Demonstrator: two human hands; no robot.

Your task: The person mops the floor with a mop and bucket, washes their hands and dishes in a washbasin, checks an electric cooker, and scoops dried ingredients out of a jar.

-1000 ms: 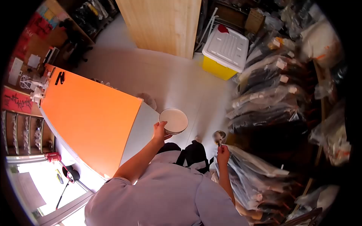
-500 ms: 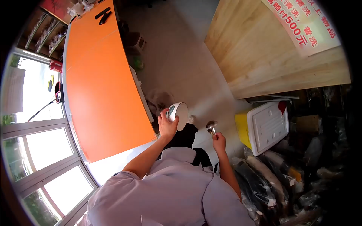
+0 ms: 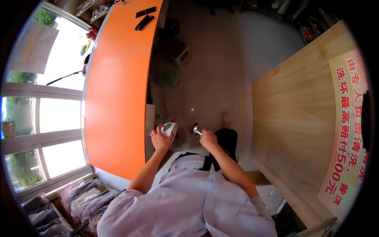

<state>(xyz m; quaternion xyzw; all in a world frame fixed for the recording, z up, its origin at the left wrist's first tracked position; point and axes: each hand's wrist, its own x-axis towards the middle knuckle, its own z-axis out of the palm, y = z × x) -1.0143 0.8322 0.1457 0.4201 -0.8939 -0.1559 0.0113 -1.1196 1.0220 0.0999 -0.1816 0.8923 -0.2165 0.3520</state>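
Note:
A white bowl (image 3: 170,128) with a dark green printed mark on its outer wall is in my left hand (image 3: 159,139), fingers wrapped around its side. The bowl is tipped, and its inside is mostly turned from view. My right hand (image 3: 208,139) is closed around the handle of a shiny metal spoon (image 3: 196,129), perhaps a ladle, whose head points left toward the bowl. A small gap separates spoon and bowl. Both are held in front of my body, above the floor and beside the orange counter's near end.
The long orange counter (image 3: 118,98) runs along my left, with black objects (image 3: 145,20) at its far end. A wooden panel (image 3: 290,114) bearing a red-lettered poster (image 3: 347,130) stands on my right. Plastic-wrapped clothes (image 3: 89,199) lie at lower left. A stool (image 3: 182,54) is ahead.
My view and body have turned, so the wooden panel stands closer on the right and the white-lidded box is mostly hidden. The hands have come closer together. The bowl's opening shows less.

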